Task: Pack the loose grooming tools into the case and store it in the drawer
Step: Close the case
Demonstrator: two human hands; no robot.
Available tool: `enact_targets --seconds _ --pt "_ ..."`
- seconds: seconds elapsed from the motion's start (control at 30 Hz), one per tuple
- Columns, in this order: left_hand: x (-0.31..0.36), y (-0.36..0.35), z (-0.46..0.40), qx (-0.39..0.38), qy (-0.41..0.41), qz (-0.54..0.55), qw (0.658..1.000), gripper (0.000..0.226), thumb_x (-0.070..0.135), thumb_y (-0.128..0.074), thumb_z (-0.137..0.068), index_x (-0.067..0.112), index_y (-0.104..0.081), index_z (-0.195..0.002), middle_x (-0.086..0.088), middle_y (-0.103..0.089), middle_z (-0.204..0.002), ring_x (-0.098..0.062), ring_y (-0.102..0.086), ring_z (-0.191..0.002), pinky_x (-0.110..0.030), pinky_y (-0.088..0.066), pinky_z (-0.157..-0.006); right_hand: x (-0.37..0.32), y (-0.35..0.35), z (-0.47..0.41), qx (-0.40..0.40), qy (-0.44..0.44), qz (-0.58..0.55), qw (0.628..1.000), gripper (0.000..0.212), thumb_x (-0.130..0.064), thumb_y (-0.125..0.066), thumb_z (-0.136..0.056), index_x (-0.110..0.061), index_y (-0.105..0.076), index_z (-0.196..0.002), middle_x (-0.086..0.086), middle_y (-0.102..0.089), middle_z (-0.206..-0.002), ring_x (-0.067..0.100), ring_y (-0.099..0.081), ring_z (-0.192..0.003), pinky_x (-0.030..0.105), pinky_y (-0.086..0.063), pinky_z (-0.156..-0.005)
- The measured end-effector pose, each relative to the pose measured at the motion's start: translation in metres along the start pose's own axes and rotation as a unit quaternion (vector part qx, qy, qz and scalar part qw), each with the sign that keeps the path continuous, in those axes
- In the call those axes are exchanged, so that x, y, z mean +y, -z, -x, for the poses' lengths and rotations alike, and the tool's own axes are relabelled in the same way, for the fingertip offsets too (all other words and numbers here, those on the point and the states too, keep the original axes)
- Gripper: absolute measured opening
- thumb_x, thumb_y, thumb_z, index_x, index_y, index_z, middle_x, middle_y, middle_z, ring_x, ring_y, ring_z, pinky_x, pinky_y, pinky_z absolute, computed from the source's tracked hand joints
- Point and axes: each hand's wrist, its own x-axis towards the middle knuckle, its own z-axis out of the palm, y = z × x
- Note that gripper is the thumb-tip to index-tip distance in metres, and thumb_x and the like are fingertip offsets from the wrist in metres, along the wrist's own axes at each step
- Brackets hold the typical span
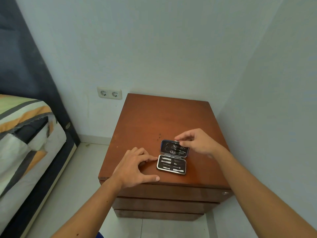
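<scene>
A small black grooming case [172, 157] lies open on the brown wooden nightstand [154, 121], near its front edge. Several metal tools sit in its near half [171, 165] and in its far lid half [175, 148]. My right hand [197, 141] hovers over the lid's far right corner, thumb and forefinger pinched on a small pale metal piece [176, 140]; what it is I cannot tell. My left hand [135, 167] rests flat on the nightstand just left of the case, fingers spread, one fingertip close to the case's left edge. The drawers [164, 193] below are closed.
The nightstand stands in a corner, with walls behind and to the right. A double wall socket [109, 93] is at the back left. A bed [25, 134] with striped bedding lies to the left, with tiled floor [82, 177] between.
</scene>
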Motion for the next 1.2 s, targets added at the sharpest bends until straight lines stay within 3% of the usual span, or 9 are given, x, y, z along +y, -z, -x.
enact_targets --seconds 0.17,0.27,0.37,0.53,0.73,0.9,1.2 --pt "0.000 0.000 -0.001 0.000 -0.003 -0.009 1.000 0.084 0.098 -0.064 -0.067 0.049 -0.066 -0.136 0.032 -0.050 -0.111 -0.003 -0.048 -0.107 -0.030 -0.040 -0.098 0.011 -0.007 0.020 -0.030 0.030 0.017 0.999 0.024 -0.027 -0.084 -0.087 -0.037 -0.081 -0.108 -0.006 -0.078 -0.104 0.018 -0.071 -0.098 0.033 -0.058 -0.090" --pt "0.000 -0.001 0.000 -0.003 -0.003 -0.015 1.000 0.083 0.096 -0.065 -0.069 0.049 -0.064 -0.137 0.032 -0.050 -0.113 -0.002 -0.046 -0.107 -0.029 -0.039 -0.098 0.030 -0.018 0.034 -0.027 0.025 0.027 0.999 0.041 -0.039 -0.091 -0.078 -0.038 -0.078 -0.116 -0.011 -0.073 -0.112 0.013 -0.068 -0.104 0.035 -0.057 -0.096" --pt "0.000 -0.001 0.000 -0.006 -0.004 -0.023 1.000 0.083 0.097 -0.063 -0.070 0.049 -0.064 -0.138 0.030 -0.049 -0.114 -0.001 -0.045 -0.107 -0.029 -0.039 -0.098 0.045 -0.033 0.040 -0.014 0.039 0.044 0.998 0.051 -0.037 -0.093 -0.074 -0.038 -0.075 -0.121 -0.014 -0.064 -0.123 0.009 -0.061 -0.114 0.031 -0.054 -0.098" --pt "-0.001 -0.001 -0.001 -0.011 -0.001 -0.023 1.000 0.084 0.098 -0.061 -0.070 0.049 -0.064 -0.138 0.030 -0.048 -0.113 0.000 -0.044 -0.107 -0.029 -0.037 -0.095 0.057 -0.046 0.042 0.018 0.048 0.064 0.997 0.074 -0.051 -0.092 -0.066 -0.040 -0.066 -0.134 -0.021 -0.057 -0.127 0.007 -0.059 -0.113 0.031 -0.053 -0.099" --pt "0.002 -0.002 -0.003 0.024 0.011 0.004 1.000 0.074 0.097 -0.055 -0.075 0.049 -0.067 -0.130 0.029 -0.054 -0.105 0.003 -0.047 -0.104 -0.025 -0.037 -0.093 0.062 -0.048 0.041 0.017 0.056 0.067 0.996 0.070 -0.050 -0.093 -0.068 -0.042 -0.065 -0.132 -0.021 -0.057 -0.126 0.005 -0.057 -0.113 0.027 -0.051 -0.099" --pt "0.004 -0.001 -0.005 0.032 0.009 0.015 0.999 0.078 0.095 -0.058 -0.075 0.050 -0.060 -0.138 0.025 -0.055 -0.101 0.003 -0.047 -0.099 -0.022 -0.034 -0.087 0.060 -0.053 0.041 -0.002 0.074 0.080 0.994 0.069 -0.050 -0.091 -0.072 -0.042 -0.064 -0.135 -0.026 -0.055 -0.126 -0.003 -0.052 -0.117 0.018 -0.044 -0.097" --pt "0.004 -0.002 -0.006 0.031 -0.010 -0.018 0.999 0.071 0.096 -0.057 -0.075 0.054 -0.064 -0.132 0.027 -0.054 -0.101 0.002 -0.046 -0.098 -0.019 -0.029 -0.084 0.064 -0.057 0.039 0.006 0.084 0.073 0.994 0.068 -0.050 -0.091 -0.073 -0.043 -0.064 -0.135 -0.027 -0.054 -0.127 -0.003 -0.050 -0.119 0.018 -0.042 -0.097"
